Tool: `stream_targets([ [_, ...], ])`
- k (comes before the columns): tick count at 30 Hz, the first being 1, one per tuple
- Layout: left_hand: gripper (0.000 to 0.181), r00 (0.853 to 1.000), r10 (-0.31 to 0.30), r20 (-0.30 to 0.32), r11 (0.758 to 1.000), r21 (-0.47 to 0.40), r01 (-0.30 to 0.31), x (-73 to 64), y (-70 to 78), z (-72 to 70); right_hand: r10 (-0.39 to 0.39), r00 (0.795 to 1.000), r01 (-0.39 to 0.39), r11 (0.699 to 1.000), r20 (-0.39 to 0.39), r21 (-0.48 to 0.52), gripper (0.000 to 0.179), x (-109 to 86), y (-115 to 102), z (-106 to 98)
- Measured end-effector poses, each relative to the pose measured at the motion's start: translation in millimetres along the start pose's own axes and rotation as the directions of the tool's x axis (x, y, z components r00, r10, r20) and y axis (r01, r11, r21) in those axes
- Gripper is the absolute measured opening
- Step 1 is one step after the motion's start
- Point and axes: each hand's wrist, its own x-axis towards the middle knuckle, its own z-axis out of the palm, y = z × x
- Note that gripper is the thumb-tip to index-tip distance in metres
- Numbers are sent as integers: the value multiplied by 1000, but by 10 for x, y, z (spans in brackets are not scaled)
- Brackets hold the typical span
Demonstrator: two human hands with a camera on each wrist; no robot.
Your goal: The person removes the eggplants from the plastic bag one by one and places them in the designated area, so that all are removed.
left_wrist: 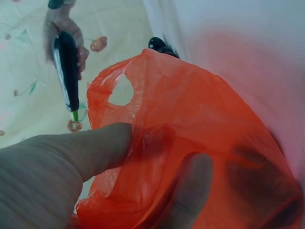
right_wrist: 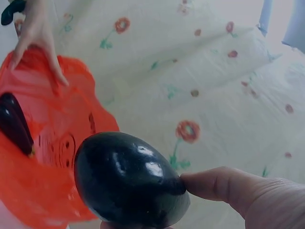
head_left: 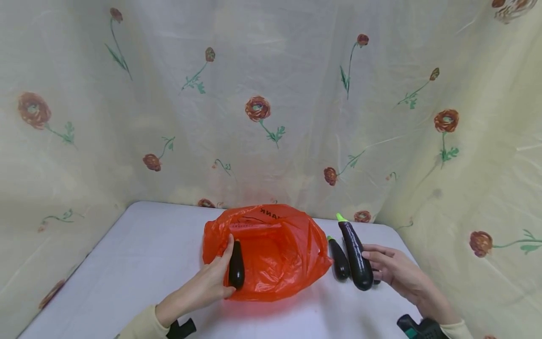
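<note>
While the bag's mouth gapes toward the wearer in the head view, the left hand point(head_left: 207, 280) sets thumb and fingers wide apart along the left rim of the red bag point(head_left: 292, 254), seemingly because the limp film would sag shut unpropped. One eggplant point(head_left: 237, 266) lies inside beside that hand; the right hand point(head_left: 394, 268) holds a longer eggplant point(head_left: 355, 256) between thumb and fingers near its blunt end, green stalk pointing away, just beside a smaller eggplant point(head_left: 338, 259) on the white table point(head_left: 127, 263). In the left wrist view, two digits stretch across the film rather than clenching it, which suggests bracing; a dark shape shows through the bag, and the held eggplant hangs clear of it. In the right wrist view, the thumb presses the glossy blunt end's side, probably countering slipperiness, with fingertips barely visible beneath; across from it, the left hand's straight digits spread over the rim.
</note>
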Motion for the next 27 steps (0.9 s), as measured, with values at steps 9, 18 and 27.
stream_targets([
  [9, 119, 1000, 10, 10, 1000, -23, -9, 1, -4, -24, 62, 993, -64, 998, -104, -24, 31, 53, 120, -332],
  [18, 118, 1000, -3, 16, 999, -32, 3, -6, 12, -25, 167, 949, -204, 972, -268, -116, 71, 114, 263, -643],
  [27, 118, 1000, -9, 23, 999, -43, 10, -7, 26, -22, 205, 933, -214, 977, -297, 0, 31, 113, 363, -867],
])
